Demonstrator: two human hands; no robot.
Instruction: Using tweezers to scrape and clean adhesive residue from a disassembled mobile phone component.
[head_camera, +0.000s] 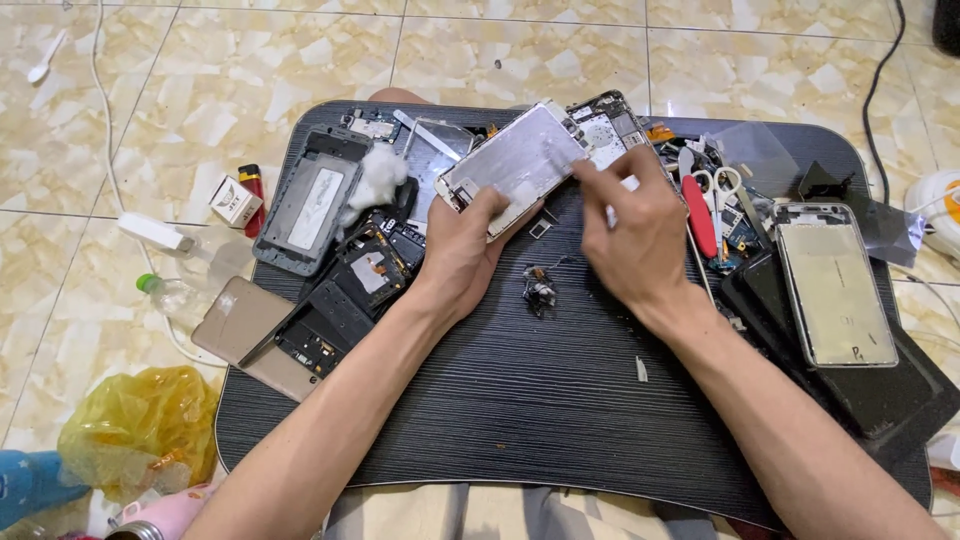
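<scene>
The left hand (462, 250) grips the near end of a silver phone frame (520, 165), fingers curled over its edge, holding it tilted just above the black lap desk (520, 400) at upper centre of the frame. The right hand (630, 235) is closed with its fingertips pinched at the frame's right edge, pinching something thin and pale; what it is cannot be made out.

Just behind the frame lies an opened phone (612, 125) with its circuitry showing. Below the hands, on bare desk, sits a small dark part (540, 290). Left of the left hand are a tuft of cotton (375, 175), a grey phone shell (312, 200) and black boards (350, 300). At the right lie a red tool (700, 215), scissors (722, 185) and another phone body (835, 285) with a shiny back. On the tiled floor (200, 90) at left are a lighter (253, 195), a small box (233, 200) and a yellow bag (140, 425).
</scene>
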